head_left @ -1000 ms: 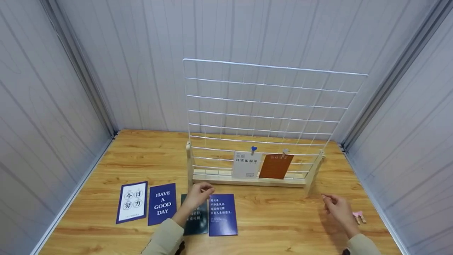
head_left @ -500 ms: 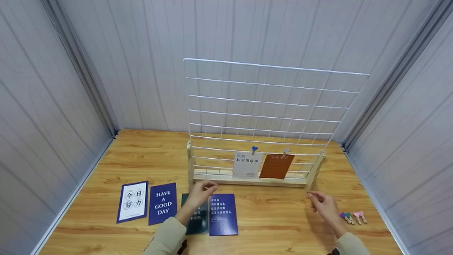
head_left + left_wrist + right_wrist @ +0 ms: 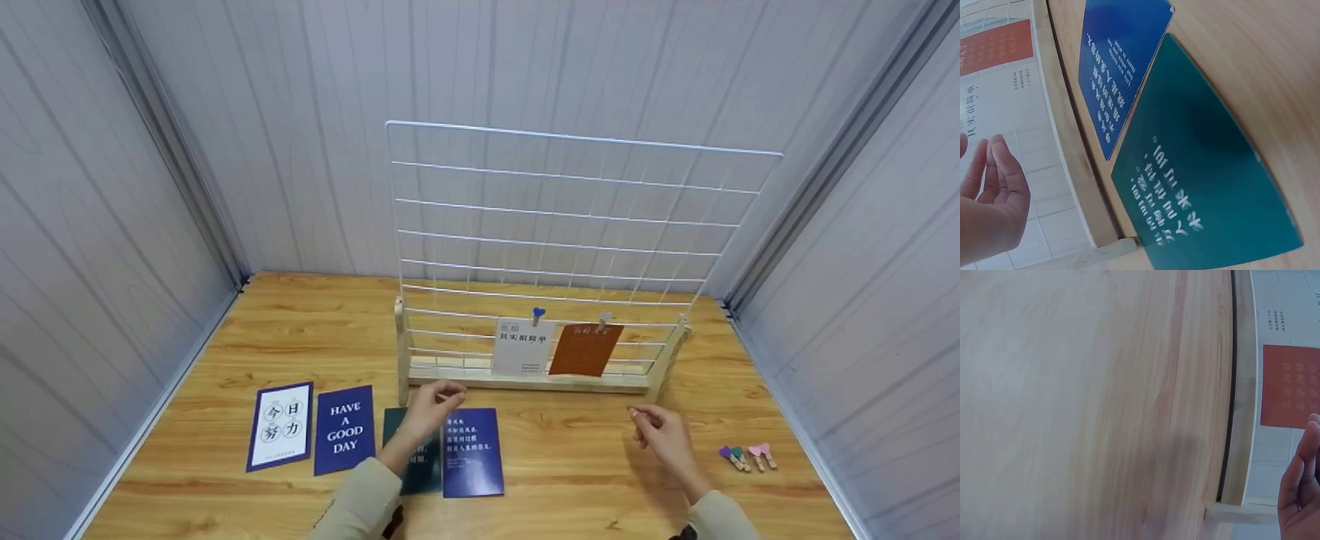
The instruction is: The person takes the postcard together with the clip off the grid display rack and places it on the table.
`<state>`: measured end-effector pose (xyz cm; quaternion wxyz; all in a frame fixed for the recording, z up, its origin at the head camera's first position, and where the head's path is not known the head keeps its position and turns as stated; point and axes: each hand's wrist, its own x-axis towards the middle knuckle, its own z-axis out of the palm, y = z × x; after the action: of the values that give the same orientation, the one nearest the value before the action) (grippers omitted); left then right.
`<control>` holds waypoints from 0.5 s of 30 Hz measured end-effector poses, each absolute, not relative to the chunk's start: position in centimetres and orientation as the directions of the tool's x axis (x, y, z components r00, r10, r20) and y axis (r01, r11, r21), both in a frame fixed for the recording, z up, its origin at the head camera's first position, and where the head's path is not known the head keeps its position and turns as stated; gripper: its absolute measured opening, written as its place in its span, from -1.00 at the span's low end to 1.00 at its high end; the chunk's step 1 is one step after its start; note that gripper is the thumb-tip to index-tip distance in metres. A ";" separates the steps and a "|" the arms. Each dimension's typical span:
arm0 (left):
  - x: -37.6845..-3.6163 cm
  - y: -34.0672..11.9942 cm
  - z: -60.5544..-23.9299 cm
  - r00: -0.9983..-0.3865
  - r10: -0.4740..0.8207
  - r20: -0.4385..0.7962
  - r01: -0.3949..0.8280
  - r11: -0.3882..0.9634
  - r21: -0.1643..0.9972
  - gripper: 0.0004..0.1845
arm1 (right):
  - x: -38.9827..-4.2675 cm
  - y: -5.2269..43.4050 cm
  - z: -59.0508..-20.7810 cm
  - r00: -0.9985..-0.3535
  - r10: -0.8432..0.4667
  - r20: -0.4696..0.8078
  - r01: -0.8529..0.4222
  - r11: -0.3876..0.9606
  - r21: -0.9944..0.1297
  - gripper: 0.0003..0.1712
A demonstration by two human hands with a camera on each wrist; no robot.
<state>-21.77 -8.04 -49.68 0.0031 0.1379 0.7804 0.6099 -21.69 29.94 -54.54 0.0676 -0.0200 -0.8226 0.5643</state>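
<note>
My left hand (image 3: 433, 399) hovers with relaxed fingers over a dark green card (image 3: 420, 474) and a blue card (image 3: 471, 452) lying flat on the wooden table (image 3: 570, 465). The left wrist view shows this hand (image 3: 985, 154) empty beside the green card (image 3: 1202, 185) and the blue card (image 3: 1117, 73). My right hand (image 3: 646, 421) hangs above the table in front of the rack's right end, fingers curled. I cannot make out whether it pinches anything. In the right wrist view its fingers (image 3: 1302, 484) sit near an orange card (image 3: 1289, 385).
A white wire grid (image 3: 577, 225) stands in a wooden base (image 3: 525, 381). A white card (image 3: 523, 347) and an orange card (image 3: 585, 350) are clipped to it. Two more cards (image 3: 280, 425) (image 3: 344, 430) lie at the left. Several small coloured clips (image 3: 746, 456) lie at the right.
My right hand has moved left, away from the clips toward the rack's front, uncovering more clips. The left hand has barely shifted.
</note>
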 end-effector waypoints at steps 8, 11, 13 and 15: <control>-23.3 -7.9 -53.2 -0.977 0.190 0.096 0.140 0.234 0.962 -0.77 | -21.7 28.5 -55.3 -0.993 0.089 0.072 -0.040 0.322 -0.946 -0.76; -23.8 -7.6 -53.9 -0.983 0.172 0.071 0.114 0.256 0.960 -0.77 | -21.8 28.1 -55.3 -0.994 0.066 0.086 -0.061 0.314 -0.947 -0.76; -23.9 -7.3 -54.0 -0.986 0.159 0.052 0.092 0.255 0.963 -0.77 | -21.8 27.7 -55.1 -0.994 0.054 0.091 -0.070 0.304 -0.950 -0.76; -24.2 -7.0 -54.0 -0.988 0.147 0.035 0.073 0.260 0.963 -0.77 | -21.7 27.2 -54.5 -0.995 0.045 0.090 -0.073 0.296 -0.952 -0.76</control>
<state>-24.16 -6.97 -54.04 0.0307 0.0694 0.7932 0.6043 -21.72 27.19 -54.54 0.0499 0.0086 -0.8034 0.5932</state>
